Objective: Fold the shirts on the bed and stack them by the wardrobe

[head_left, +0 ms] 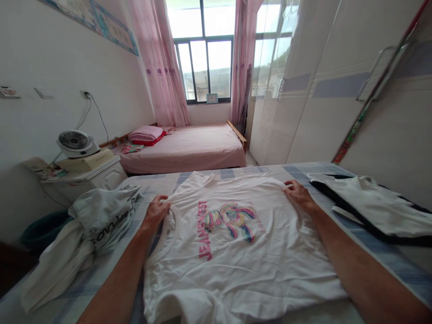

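Note:
A white T-shirt [270, 261] with a colourful bear print and pink lettering lies spread sideways across the bed, its neckline to the left. My left hand [158, 210] pinches the shirt near the collar and shoulder at the far left edge. On the opposite side, my right hand [299, 194] grips the far right part of the shirt, by its hem. Wrinkles run over the cloth between both hands. The near sleeve is bunched at the bottom of the view.
Crumpled light clothes [104, 216] lie on the left of the checked bedsheet [340, 243]. Black and white garments [378, 207] lie at the right. Beyond are a pink bed [202, 144], a fan [77, 143] on a cabinet, and a tall wardrobe [313, 117].

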`<state>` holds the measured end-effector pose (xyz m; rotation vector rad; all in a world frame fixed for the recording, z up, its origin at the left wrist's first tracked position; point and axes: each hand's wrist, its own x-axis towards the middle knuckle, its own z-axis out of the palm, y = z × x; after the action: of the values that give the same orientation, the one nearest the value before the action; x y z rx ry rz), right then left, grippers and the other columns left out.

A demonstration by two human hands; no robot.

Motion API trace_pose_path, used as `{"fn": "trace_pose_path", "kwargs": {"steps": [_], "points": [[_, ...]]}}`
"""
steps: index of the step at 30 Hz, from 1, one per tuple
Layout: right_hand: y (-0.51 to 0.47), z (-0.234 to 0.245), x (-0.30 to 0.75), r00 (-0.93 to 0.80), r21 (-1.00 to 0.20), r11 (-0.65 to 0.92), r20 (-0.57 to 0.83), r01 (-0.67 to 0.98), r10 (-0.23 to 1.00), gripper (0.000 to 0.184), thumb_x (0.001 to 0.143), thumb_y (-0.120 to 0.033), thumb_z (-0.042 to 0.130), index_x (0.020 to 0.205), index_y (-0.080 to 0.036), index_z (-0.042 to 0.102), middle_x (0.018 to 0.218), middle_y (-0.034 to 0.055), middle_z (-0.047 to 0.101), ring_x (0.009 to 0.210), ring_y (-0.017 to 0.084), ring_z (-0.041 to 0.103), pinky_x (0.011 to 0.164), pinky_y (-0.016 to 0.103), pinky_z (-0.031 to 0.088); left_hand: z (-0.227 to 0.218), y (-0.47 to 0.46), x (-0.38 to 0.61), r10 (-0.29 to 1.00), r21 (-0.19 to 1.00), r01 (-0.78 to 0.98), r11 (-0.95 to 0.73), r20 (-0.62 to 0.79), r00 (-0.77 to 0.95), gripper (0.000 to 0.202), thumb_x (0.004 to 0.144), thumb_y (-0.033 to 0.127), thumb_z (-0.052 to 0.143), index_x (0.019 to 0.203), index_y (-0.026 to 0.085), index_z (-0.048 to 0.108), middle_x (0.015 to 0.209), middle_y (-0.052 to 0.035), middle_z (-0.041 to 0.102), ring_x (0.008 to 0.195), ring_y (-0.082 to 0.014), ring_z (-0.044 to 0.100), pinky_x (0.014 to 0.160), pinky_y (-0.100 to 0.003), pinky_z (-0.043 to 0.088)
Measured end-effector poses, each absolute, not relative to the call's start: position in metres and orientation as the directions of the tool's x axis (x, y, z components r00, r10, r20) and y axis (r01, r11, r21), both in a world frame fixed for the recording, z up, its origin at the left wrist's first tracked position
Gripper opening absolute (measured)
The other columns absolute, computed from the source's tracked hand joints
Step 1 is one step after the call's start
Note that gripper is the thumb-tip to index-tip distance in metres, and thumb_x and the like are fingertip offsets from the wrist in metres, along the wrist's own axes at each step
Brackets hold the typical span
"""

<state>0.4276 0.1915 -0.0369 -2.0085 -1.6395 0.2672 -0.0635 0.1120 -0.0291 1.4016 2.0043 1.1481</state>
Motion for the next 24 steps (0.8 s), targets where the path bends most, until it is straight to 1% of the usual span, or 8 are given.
{"fn": "trace_pose_path", "kwargs": {"steps": [3, 5, 7, 10, 14, 16, 19, 24], "points": [[0.188, -0.034, 0.431, 0.138, -0.709, -0.002, 0.135, 0.705, 0.981, 0.060, 0.078, -0.041, 0.055, 0.134, -0.019, 0.049, 0.098, 0.0066, 0.071, 0.084, 0.018, 0.065, 0.073, 0.027, 0.050, -0.026, 0.109, -0.060, 0.959, 0.959, 0.274, 0.075, 0.007, -0.285, 0.077, 0.062, 0.047, 0.066, 0.130, 0.014, 0.048, 0.067, 0.0014, 0.064, 0.060, -0.0151, 0.061, 0.057, -0.024, 0.046], [0.186, -0.032, 0.432, 0.044, -0.853, 0.048, 0.083, 0.520, 0.996, 0.063, 0.075, -0.045, 0.060, 0.132, -0.019, 0.051, 0.107, 0.0073, 0.069, 0.094, 0.020, 0.065, 0.078, 0.027, 0.051, -0.025, 0.109, -0.058, 0.975, 0.991, 0.108, 0.079, -0.054, -0.215, 0.087, 0.058, 0.045, 0.073, 0.135, 0.016, 0.045, 0.069, 0.0014, 0.066, 0.061, -0.0148, 0.061, 0.058, -0.024, 0.047], [0.185, -0.031, 0.433, -0.044, -0.925, 0.031, 0.016, 0.378, 0.999, 0.060, 0.070, -0.047, 0.066, 0.123, -0.020, 0.060, 0.113, 0.0072, 0.067, 0.099, 0.022, 0.063, 0.081, 0.029, 0.051, -0.024, 0.109, -0.057, 0.975, 0.992, 0.073, 0.107, -0.091, -0.202, 0.085, 0.054, 0.041, 0.076, 0.130, 0.014, 0.051, 0.066, 0.0015, 0.066, 0.056, -0.0130, 0.059, 0.053, -0.022, 0.045], [0.185, -0.032, 0.433, -0.133, -0.957, -0.006, -0.046, 0.291, 0.990, 0.057, 0.066, -0.049, 0.070, 0.116, -0.021, 0.065, 0.113, 0.0068, 0.068, 0.096, 0.024, 0.064, 0.078, 0.032, 0.053, -0.026, 0.111, -0.057, 0.973, 0.994, 0.065, 0.093, -0.076, -0.218, 0.070, 0.052, 0.036, 0.076, 0.116, 0.010, 0.063, 0.062, 0.0011, 0.065, 0.048, -0.0092, 0.052, 0.046, -0.018, 0.039], [0.184, -0.032, 0.430, -0.132, -0.948, 0.017, -0.026, 0.317, 0.991, 0.054, 0.065, -0.050, 0.068, 0.110, -0.020, 0.068, 0.110, 0.0063, 0.069, 0.092, 0.024, 0.065, 0.074, 0.032, 0.055, -0.028, 0.113, -0.054, 0.976, 0.999, 0.029, 0.041, -0.034, -0.213, 0.062, 0.052, 0.040, 0.076, 0.107, 0.012, 0.069, 0.077, -0.0044, 0.071, 0.060, -0.0125, 0.059, 0.053, -0.021, 0.044], [0.182, -0.027, 0.428, -0.099, -0.952, -0.041, -0.074, 0.302, 0.992, 0.051, 0.064, -0.045, 0.069, 0.107, -0.020, 0.068, 0.103, 0.0065, 0.071, 0.083, 0.022, 0.066, 0.067, 0.031, 0.055, -0.024, 0.113, -0.053, 0.966, 0.998, 0.035, 0.056, -0.046, -0.255, 0.062, 0.050, 0.040, 0.077, 0.104, 0.011, 0.070, 0.073, -0.0040, 0.070, 0.057, -0.0125, 0.058, 0.051, -0.021, 0.042], [0.175, -0.008, 0.424, 0.011, -0.982, -0.123, -0.123, 0.146, 0.992, 0.049, 0.065, -0.034, 0.067, 0.112, -0.021, 0.063, 0.082, 0.0055, 0.071, 0.061, 0.018, 0.063, 0.055, 0.029, 0.053, -0.010, 0.110, -0.056, 0.946, 0.999, -0.038, 0.018, -0.030, -0.324, 0.059, 0.050, 0.036, 0.076, 0.104, 0.012, 0.069, 0.065, -0.0011, 0.068, 0.052, -0.0104, 0.054, 0.048, -0.020, 0.040], [0.173, 0.044, 0.421, 0.163, -0.997, 0.005, -0.006, -0.071, 0.987, 0.032, 0.061, -0.015, 0.068, 0.093, -0.018, 0.065, 0.065, 0.0024, 0.064, 0.052, 0.012, 0.055, 0.048, 0.024, 0.047, 0.033, 0.118, -0.067, 0.917, 0.979, -0.140, -0.147, 0.082, -0.390, 0.045, 0.050, 0.026, 0.074, 0.093, 0.013, 0.070, 0.064, 0.0016, 0.065, 0.052, -0.0079, 0.052, 0.048, -0.018, 0.039]]}}
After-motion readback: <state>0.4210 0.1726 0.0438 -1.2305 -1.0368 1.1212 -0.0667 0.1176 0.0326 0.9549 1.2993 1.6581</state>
